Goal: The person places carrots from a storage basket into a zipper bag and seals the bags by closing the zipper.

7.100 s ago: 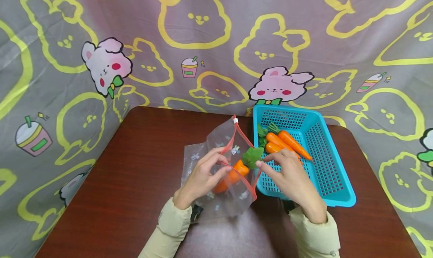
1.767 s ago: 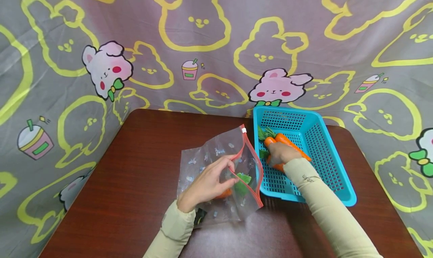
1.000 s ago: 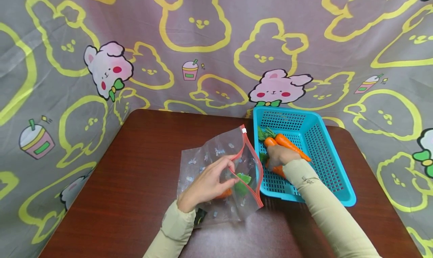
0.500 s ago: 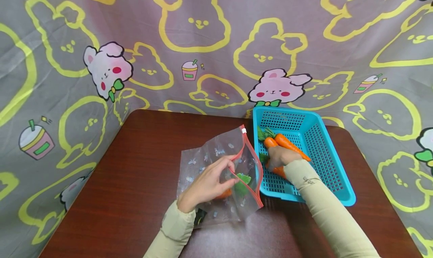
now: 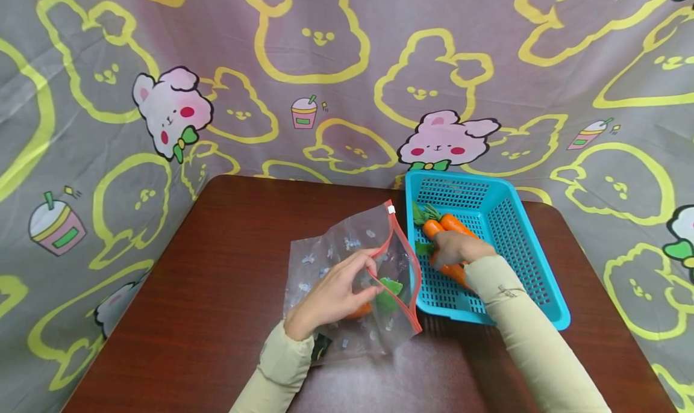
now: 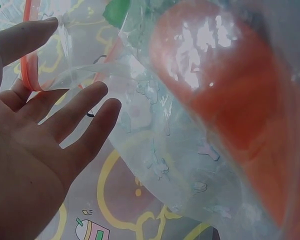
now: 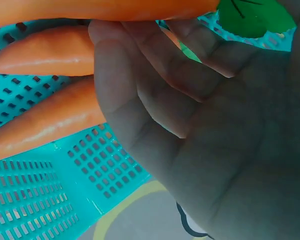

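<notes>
The orange plastic toy carrot with a green leaf top (image 5: 452, 268) lies low inside the turquoise perforated plastic basket (image 5: 520, 253), near its left wall; the right hand (image 5: 452, 248) is curled over it, and the right wrist view shows the fingers (image 7: 140, 85) bent round a carrot body, so the grasp is closed on that carrot. Two more orange toy carrots (image 5: 446, 224) lie just behind the hand in the same basket, green tops pointing to the far left corner. Left of the basket, touching its wall, is the clear zip-top plastic bag with a red seal strip (image 5: 347, 253), mouth turned toward the basket. The left hand (image 5: 332, 294) pinches the upper red lip of the bag between thumb and fingers, keeping the mouth apart. Inside the bag lies another orange toy carrot with a green leaf (image 5: 379, 298), partly hidden under the left hand. Bag and basket rest on the dark red-brown wooden table (image 5: 217, 280). Behind the table hangs a grey cloth printed with yellow rabbit outlines (image 5: 325, 70).
</notes>
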Available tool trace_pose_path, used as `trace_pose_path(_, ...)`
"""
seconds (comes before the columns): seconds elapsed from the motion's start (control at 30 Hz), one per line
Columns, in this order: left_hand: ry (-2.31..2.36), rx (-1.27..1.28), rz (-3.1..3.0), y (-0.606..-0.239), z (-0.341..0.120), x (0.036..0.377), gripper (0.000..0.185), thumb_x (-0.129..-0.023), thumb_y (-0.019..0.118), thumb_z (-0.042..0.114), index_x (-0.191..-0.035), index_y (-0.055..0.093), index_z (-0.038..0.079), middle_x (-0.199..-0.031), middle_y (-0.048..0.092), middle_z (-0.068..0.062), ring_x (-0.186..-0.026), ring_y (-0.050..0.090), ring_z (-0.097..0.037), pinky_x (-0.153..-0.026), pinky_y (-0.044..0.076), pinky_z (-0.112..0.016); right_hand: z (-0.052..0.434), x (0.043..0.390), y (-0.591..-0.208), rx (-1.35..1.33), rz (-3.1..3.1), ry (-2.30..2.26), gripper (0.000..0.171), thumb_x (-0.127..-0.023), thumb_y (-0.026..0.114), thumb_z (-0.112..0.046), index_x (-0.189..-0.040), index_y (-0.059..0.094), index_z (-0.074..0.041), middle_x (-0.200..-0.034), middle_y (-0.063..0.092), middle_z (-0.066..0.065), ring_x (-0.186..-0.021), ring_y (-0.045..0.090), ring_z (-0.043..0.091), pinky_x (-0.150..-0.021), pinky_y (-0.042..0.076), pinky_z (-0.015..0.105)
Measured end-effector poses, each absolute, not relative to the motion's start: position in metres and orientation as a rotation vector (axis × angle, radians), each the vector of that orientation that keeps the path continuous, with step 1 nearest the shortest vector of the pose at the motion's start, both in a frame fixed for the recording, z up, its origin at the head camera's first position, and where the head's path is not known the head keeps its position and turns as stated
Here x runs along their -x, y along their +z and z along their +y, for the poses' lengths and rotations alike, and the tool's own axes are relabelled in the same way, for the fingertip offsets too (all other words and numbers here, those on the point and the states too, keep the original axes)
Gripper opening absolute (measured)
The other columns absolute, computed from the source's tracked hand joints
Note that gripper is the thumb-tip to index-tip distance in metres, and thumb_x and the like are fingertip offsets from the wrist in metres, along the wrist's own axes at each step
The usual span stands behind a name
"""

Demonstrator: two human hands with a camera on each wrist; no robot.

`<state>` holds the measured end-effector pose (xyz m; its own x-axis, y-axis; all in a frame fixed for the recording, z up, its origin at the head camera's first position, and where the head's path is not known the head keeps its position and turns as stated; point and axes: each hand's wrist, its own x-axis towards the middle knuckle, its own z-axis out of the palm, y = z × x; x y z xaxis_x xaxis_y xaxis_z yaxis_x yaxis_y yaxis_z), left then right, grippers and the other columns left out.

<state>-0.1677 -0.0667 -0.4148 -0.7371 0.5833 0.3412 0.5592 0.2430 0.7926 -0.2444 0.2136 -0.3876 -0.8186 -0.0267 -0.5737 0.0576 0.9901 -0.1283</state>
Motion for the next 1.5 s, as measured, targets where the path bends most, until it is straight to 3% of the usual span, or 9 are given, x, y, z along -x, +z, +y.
trace_pose_path(0.33,1.534,-1.121,2.475,-0.414,-0.066,0.168,0.022,-0.088,0.07,0.016,-0.096,0.05,0.018,-0.147,0.047,0.0,-0.133,0.048,-0.016,-0.09,0.05,-0.046,0.216,0.241,-0.384,0.031,2.578,-0.238,0.041,-0.082,0.071,-0.026,-0.116,0.055,-0.01,-0.105,0.058,0.009,-0.095,0.049,0.029,-0.069,0.044,0.037)
trace_pose_path(0.6,1.521,-1.116,2.484,-0.413,-0.067,0.167,0.022,-0.088,0.07,0.016,-0.099,0.052,0.012,-0.147,0.047,0.0,-0.132,0.049,-0.018,-0.086,0.049,-0.046,0.218,0.241,-0.381,0.128,2.596,-0.307,0.043,-0.081,0.07,-0.018,-0.118,0.056,-0.004,-0.114,0.061,0.013,-0.092,0.053,0.027,-0.074,0.049,0.039)
trace_pose_path(1.0,1.514,-1.113,2.489,-0.414,-0.067,0.166,0.022,-0.088,0.07,0.018,-0.097,0.05,0.015,-0.147,0.047,-0.001,-0.132,0.049,-0.018,-0.092,0.05,-0.045,0.218,0.239,-0.378,0.206,2.631,-0.363,0.038,-0.081,0.07,-0.016,-0.113,0.056,-0.001,-0.112,0.062,0.016,-0.091,0.055,0.027,-0.078,0.051,0.042)
trace_pose_path(1.23,1.5,-1.129,2.532,-0.415,-0.066,0.168,0.022,-0.088,0.07,0.018,-0.095,0.049,0.021,-0.144,0.048,0.005,-0.13,0.05,-0.011,-0.096,0.048,-0.037,0.219,0.24,-0.377,0.222,2.669,-0.371,0.041,-0.08,0.071,-0.017,-0.114,0.058,0.002,-0.113,0.063,0.019,-0.088,0.057,0.025,-0.078,0.052,0.041)
trace_pose_path(1.5,1.506,-1.116,2.519,-0.414,-0.067,0.168,0.022,-0.088,0.07,0.02,-0.097,0.051,0.015,-0.144,0.049,0.004,-0.13,0.05,-0.012,-0.093,0.049,-0.035,0.22,0.235,-0.374,0.258,2.692,-0.429,0.046,-0.08,0.07,-0.016,-0.119,0.056,0.005,-0.112,0.064,0.019,-0.092,0.057,0.028,-0.081,0.052,0.045)
